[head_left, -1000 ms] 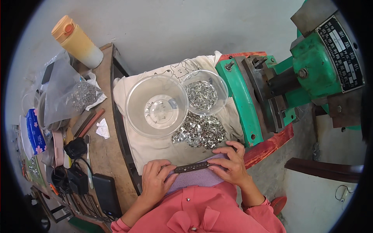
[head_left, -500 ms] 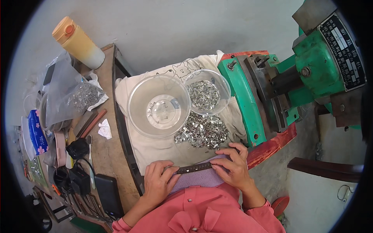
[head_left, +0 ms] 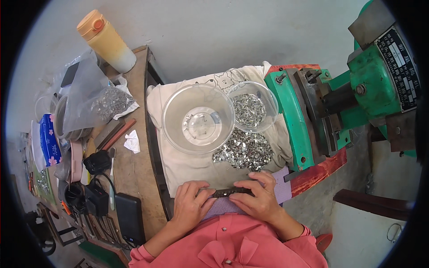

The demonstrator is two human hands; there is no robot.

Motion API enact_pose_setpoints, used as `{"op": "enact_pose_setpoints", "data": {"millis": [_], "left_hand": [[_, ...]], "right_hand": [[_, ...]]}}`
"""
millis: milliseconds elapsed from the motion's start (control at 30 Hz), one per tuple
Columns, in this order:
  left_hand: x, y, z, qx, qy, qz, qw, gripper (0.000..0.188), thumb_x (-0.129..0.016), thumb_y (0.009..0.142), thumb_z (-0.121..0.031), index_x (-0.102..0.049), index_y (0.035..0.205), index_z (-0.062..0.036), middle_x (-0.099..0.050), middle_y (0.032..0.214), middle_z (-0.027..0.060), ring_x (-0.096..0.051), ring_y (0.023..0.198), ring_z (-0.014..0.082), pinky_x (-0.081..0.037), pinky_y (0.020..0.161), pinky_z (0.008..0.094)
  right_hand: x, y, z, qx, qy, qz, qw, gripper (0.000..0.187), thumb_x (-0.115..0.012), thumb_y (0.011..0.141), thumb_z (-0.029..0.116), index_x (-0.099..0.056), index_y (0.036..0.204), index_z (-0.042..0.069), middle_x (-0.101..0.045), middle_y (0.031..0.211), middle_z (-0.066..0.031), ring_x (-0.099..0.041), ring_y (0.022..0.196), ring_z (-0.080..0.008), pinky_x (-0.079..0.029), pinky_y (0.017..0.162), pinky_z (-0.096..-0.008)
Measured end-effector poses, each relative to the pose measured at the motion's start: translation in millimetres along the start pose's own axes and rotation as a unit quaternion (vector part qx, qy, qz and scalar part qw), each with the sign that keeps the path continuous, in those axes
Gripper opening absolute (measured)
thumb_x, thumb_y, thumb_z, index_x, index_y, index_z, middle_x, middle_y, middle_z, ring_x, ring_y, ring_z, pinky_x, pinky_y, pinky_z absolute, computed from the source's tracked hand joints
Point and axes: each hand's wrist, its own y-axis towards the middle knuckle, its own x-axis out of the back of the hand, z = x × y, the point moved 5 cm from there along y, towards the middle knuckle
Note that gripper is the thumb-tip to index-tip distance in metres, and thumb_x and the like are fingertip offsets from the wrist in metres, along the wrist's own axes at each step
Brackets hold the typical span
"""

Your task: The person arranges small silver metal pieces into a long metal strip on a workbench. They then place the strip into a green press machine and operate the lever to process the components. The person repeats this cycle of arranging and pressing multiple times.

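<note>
The left hand [head_left: 192, 202] and right hand [head_left: 258, 198] each pinch an end of the dark strip [head_left: 225, 193], which lies level between them above the purple cloth [head_left: 282, 184], near the metal pieces [head_left: 248, 152]. A slackened grip or uneven tilt could spill any bits seated in it, though fingers hide much.
</note>
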Motion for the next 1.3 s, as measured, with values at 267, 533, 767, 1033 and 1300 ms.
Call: {"op": "enact_pose_setpoints", "data": {"millis": [267, 533, 767, 1033, 1300], "left_hand": [[1, 1, -1, -0.004, 0.003, -0.003, 1.000, 0.029, -0.081, 0.073, -0.014, -0.070, 0.099, -0.0086, -0.063, 0.107, 0.0064, -0.059, 0.097, 0.0274, -0.045, 0.080, 0.0401], [2, 3, -2, -0.006, 0.002, -0.002, 1.000, 0.031, -0.082, 0.071, -0.011, -0.069, 0.099, -0.0064, -0.064, 0.105, 0.0082, -0.059, 0.095, 0.0296, -0.047, 0.080, 0.0402], [10, 4, -6, -0.014, -0.029, 0.006, 0.999, 0.032, -0.082, 0.073, -0.010, -0.068, 0.101, -0.0045, -0.065, 0.106, 0.0103, -0.062, 0.094, 0.0316, -0.049, 0.081, 0.0399], [45, 3, -30, 0.065, -0.364, 0.010, 0.929, 0.022, -0.076, 0.084, -0.007, -0.069, 0.104, -0.0003, -0.068, 0.106, 0.0132, -0.066, 0.096, 0.0278, -0.052, 0.083, 0.0372], [95, 34, -127, -0.270, -0.700, -0.002, 0.661, 0.023, -0.066, 0.095, -0.002, -0.066, 0.110, 0.0157, -0.068, 0.109, 0.0285, -0.069, 0.100, 0.0388, -0.058, 0.084, 0.0404]], "right_hand": [[-17, 11, 6, 0.024, -0.032, 0.054, 0.998, 0.014, -0.082, 0.074, 0.021, -0.070, 0.081, 0.017, -0.066, 0.116, 0.0041, -0.049, 0.120, -0.0260, -0.035, 0.105, -0.0488], [-2, 25, -6, 0.007, 0.019, 0.056, 0.998, 0.017, -0.081, 0.074, 0.016, -0.070, 0.087, 0.013, -0.064, 0.118, 0.0010, -0.048, 0.121, -0.0280, -0.036, 0.105, -0.0478], [24, 40, -36, -0.035, 0.015, 0.045, 0.998, 0.017, -0.080, 0.074, 0.012, -0.071, 0.088, 0.014, -0.064, 0.106, -0.0005, -0.054, 0.106, -0.0272, -0.040, 0.091, -0.0418], [2, 73, -39, 0.006, 0.032, 0.105, 0.994, 0.013, -0.080, 0.075, 0.015, -0.072, 0.084, 0.013, -0.059, 0.090, -0.0006, -0.054, 0.091, -0.0239, -0.040, 0.079, -0.0391], [-6, 79, -30, 0.044, -0.025, 0.125, 0.991, 0.010, -0.079, 0.072, 0.015, -0.071, 0.076, 0.011, -0.058, 0.088, -0.0020, -0.054, 0.091, -0.0240, -0.042, 0.079, -0.0384]]}}
